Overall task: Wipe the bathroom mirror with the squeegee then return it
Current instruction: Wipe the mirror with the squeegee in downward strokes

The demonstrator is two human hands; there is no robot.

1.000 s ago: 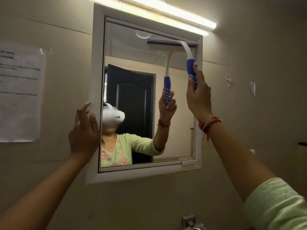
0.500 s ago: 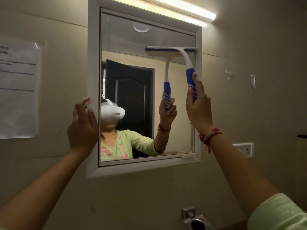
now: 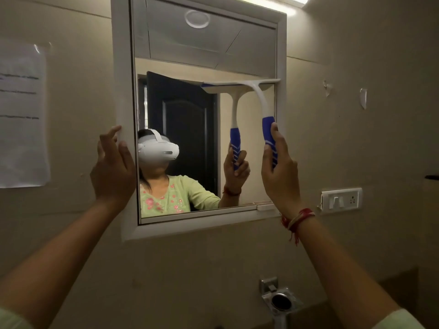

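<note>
While the right hand [image 3: 280, 172] grips the squeegee [image 3: 260, 96] by its blue handle, fingers curled round it, the blade lies level against the mirror [image 3: 190, 55], across the right half of the glass in its upper part, its right end at the frame [image 3: 121, 91]. The left hand [image 3: 112, 167] is open, fingers straight, touching the frame's left side. A paper [image 3: 21, 115] hangs on the wall further left.
</note>
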